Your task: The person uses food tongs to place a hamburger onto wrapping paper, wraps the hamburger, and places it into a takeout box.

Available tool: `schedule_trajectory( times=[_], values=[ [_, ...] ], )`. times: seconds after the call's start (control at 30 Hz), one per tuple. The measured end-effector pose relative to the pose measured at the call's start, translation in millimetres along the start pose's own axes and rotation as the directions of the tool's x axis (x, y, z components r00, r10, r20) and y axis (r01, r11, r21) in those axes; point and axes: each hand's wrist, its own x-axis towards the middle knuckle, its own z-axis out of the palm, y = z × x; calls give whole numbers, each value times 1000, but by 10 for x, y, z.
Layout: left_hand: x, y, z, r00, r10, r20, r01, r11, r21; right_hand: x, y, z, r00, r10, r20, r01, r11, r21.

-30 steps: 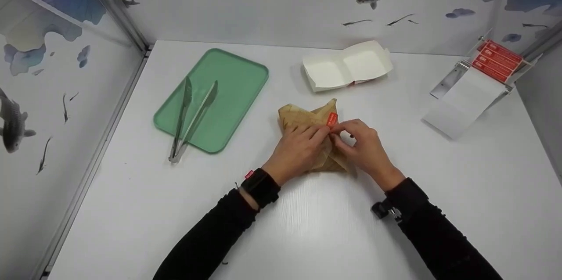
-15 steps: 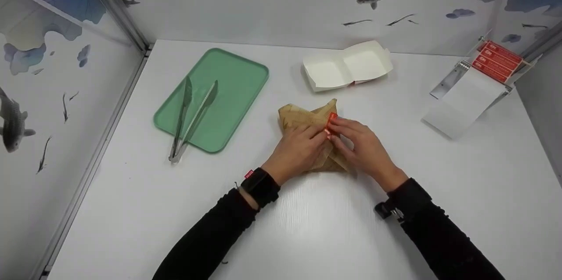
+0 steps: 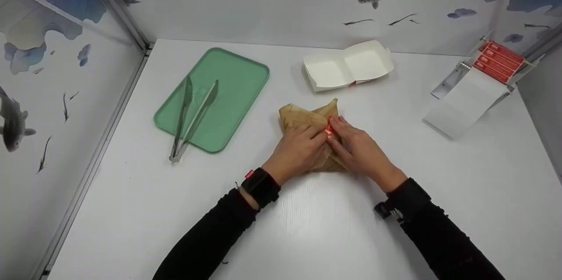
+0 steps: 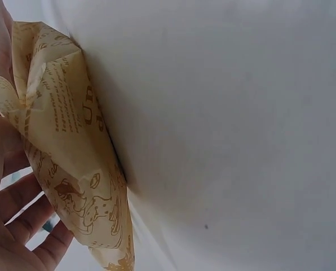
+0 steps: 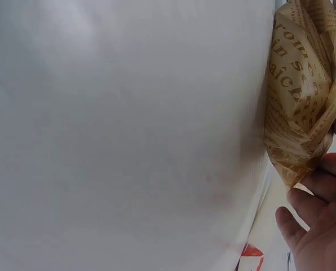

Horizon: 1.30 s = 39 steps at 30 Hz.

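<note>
A parcel (image 3: 303, 115) wrapped in tan printed paper lies on the white table, its corners folded in and two points sticking up at the far side. My left hand (image 3: 295, 150) holds its folded side, thumb nearer me and fingers over the top. A small red sticker (image 3: 329, 131) lies across the folds by the left fingertips. With extended fingers, my right hand (image 3: 364, 152) presses on this sticker and partly covers it. Both wrist views show the printed wrapper (image 4: 78, 147) from the side, with the hands' lower fingers spread beside it. What the paper encloses is hidden.
Steel tongs (image 3: 193, 122) lie over a green tray (image 3: 239, 91) at left. An opened white box (image 3: 347, 67) stands behind the parcel. A clear holder with red-and-white label strips (image 3: 498, 62) stands at right. Printed panels (image 3: 263, 12) border the table.
My right fingers go from pinching at the sticker's lower end to lying flat over it, and the sticker now sits down against the paper. My left hand stays in place.
</note>
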Motion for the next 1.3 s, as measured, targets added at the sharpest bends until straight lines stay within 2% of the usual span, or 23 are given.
schedule_trajectory(
  times=[0.13, 0.33, 0.57, 0.63, 0.73, 0.87, 0.97, 1.1, 1.3],
  values=[
    [0, 9, 7, 1000, 5, -11, -4, 1000, 21, 10, 8, -11, 999, 39, 18, -39, 998, 43],
    [2, 13, 35, 996, 24, -88, -20, 999, 43, 41, 30, -31, 996, 74, 41, -78, 991, 107],
    [15, 23, 15, 997, 18, -68, -13, 997, 79, 152, 35, -204, 995, 57, 79, -66, 991, 117],
    [22, 26, 11, 997, 18, -78, -12, 997, 73, 206, 37, -288, 995, 69, 66, -77, 989, 123],
    [18, 31, 3, 997, 7, -78, -2, 998, 63, 312, 48, -399, 994, 107, 3, -106, 984, 146],
    [-25, 24, -24, 1000, -24, -15, 25, 997, 67, 510, 72, -452, 983, 170, -72, -156, 973, 173],
    [-53, 4, -50, 999, -33, 13, 32, 997, 66, 681, 86, -438, 978, 193, -75, -180, 971, 155],
    [-69, -34, -72, 999, -32, -5, 32, 998, 59, 884, 113, -403, 978, 207, -30, -205, 977, 65],
    [-91, -98, -111, 999, -40, -9, 41, 997, 61, 1027, 204, -350, 965, 257, 53, -253, 965, -67]
  ],
)
